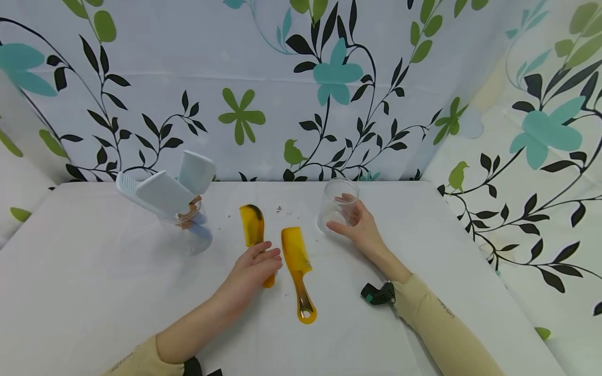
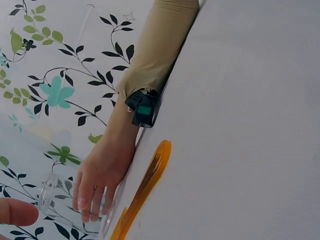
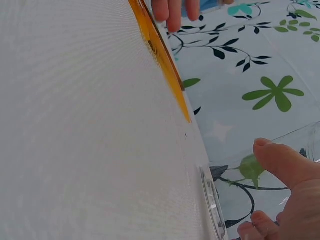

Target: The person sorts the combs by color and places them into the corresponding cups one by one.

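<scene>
Two yellow combs lie on the white table. The one with a dark patch (image 1: 252, 225) has its handle under my left hand (image 1: 263, 258), whose fingers curl over it. The other yellow comb (image 1: 296, 266) lies just to the right, untouched; the left wrist view shows it as a thin orange edge (image 2: 145, 187). My right hand (image 1: 350, 222) grips a clear plastic cup (image 1: 336, 203) that stands upright, thumb in front and fingers behind. In the left wrist view that right hand (image 2: 97, 180) wraps the cup (image 2: 52, 200).
A clear jar (image 1: 190, 232) at the left holds several white and pale blue combs (image 1: 162, 193) that lean outward. Small dark crumbs (image 1: 282, 210) lie behind the yellow combs. Flowered cloth walls close the back and right of the white table (image 1: 94, 292).
</scene>
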Demonstrator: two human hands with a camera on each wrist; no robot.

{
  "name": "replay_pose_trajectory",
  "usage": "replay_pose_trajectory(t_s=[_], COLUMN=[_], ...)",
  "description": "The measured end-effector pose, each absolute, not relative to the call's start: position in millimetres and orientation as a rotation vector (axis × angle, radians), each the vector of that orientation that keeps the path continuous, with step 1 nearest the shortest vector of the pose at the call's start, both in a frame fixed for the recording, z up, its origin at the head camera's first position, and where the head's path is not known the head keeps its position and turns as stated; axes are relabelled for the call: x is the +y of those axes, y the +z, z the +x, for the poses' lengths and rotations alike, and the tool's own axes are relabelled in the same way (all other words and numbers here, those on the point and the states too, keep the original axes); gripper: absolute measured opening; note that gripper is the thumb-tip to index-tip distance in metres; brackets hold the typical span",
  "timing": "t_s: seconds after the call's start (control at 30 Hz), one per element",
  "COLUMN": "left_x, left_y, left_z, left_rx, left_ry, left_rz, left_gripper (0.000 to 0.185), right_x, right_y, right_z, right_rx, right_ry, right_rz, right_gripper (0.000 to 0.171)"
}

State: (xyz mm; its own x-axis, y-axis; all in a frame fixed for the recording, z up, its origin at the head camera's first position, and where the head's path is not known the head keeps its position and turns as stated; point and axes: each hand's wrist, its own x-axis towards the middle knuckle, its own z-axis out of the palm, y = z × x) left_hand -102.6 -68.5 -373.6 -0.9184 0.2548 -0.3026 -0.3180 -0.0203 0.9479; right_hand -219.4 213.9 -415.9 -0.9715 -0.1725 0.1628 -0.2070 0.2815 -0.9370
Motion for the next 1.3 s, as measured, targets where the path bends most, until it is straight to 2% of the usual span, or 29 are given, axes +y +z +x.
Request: replay_pose_trajectory(t_s=[0.23,0.5,1.3], left_x=[-57.7,-46.5,-27.4], left_y=[-377.2,-377.3,-377.4], left_z=[-103.9,-105.6,-130.0], left_rx=[1.813,1.757,1.534], left_ry=[2.017,2.084,2.269], left_rz=[-0.15,-0.18,-0.297], left_gripper=[0.067,0.066,0.06], right_x=[215.3,214.4,217.0], right_y=[-431.2,-432.9,-430.1], right_z=[-226.2,-222.3,-222.5], right_rx=[-2.505,-2.516,-2.517], right_ry=[1.814,1.812,1.797], right_rz=[0.421,0.555,0.652], right_gripper=[0.075,0.077,0.07])
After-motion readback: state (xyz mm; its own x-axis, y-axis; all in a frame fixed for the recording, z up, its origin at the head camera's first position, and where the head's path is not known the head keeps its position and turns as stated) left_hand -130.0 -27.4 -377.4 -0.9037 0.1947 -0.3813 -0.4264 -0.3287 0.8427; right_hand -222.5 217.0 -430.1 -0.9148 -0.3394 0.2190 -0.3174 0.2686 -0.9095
